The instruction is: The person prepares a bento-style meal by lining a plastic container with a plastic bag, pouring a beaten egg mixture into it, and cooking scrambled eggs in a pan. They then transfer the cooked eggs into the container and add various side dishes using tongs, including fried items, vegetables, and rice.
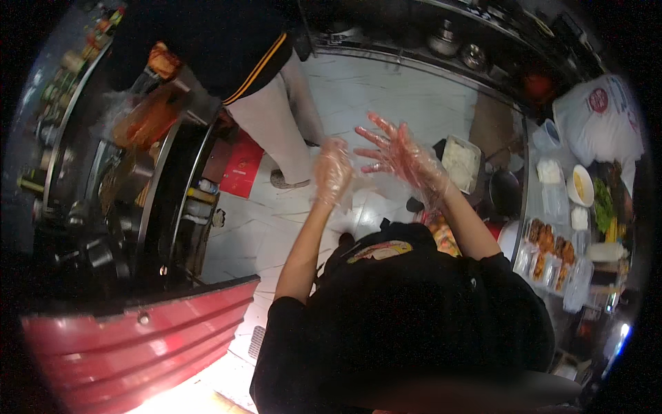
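Observation:
Both my hands are raised over the tiled floor in front of my chest, each in a thin clear plastic glove. My right hand [398, 155] is open with the fingers spread and nothing in them. The glove plastic hangs loose around its wrist. Just to its left, my left hand [333, 172] looks closed, with the fingers curled in; it is a little blurred. Whether it holds anything is hidden. A gap lies between the two hands.
Another person [269, 103] stands at the counter on the left. A white container [460, 164] and a dark pan [505, 192] are at my right. The right counter carries trays of browned food [548, 252], a bowl [580, 185] and a white bag [598, 117]. A red ridged panel [145, 345] stands lower left.

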Tool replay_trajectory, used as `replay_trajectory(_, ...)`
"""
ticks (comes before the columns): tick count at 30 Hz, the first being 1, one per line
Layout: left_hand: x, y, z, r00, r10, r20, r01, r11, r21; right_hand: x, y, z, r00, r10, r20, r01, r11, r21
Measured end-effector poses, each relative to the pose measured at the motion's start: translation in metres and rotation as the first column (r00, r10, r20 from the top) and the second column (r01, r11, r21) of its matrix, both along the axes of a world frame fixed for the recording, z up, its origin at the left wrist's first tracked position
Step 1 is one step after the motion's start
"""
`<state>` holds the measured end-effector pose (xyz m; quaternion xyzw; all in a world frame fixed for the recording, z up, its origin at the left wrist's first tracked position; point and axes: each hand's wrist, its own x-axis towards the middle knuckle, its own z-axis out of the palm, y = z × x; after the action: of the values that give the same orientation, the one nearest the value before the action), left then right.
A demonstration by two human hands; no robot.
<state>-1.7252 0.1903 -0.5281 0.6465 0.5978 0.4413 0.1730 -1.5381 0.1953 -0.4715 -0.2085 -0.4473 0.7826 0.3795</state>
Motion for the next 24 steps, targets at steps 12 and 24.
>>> replay_trajectory(12, -0.012, 0.099, 0.039, 0.806, -0.26, 0.531, 0.499, 0.782, -0.374, -0.013, 0.072, 0.011, 0.899, -0.395, -0.19, 0.406, 0.914, 0.017)
replay_trajectory(24, 0.081, 0.282, 0.032, 0.703, -0.429, 0.566, 0.602, 0.784, -0.153, 0.081, 0.2, -0.007, 0.888, -0.362, -0.282, 0.322, 0.929, -0.182)
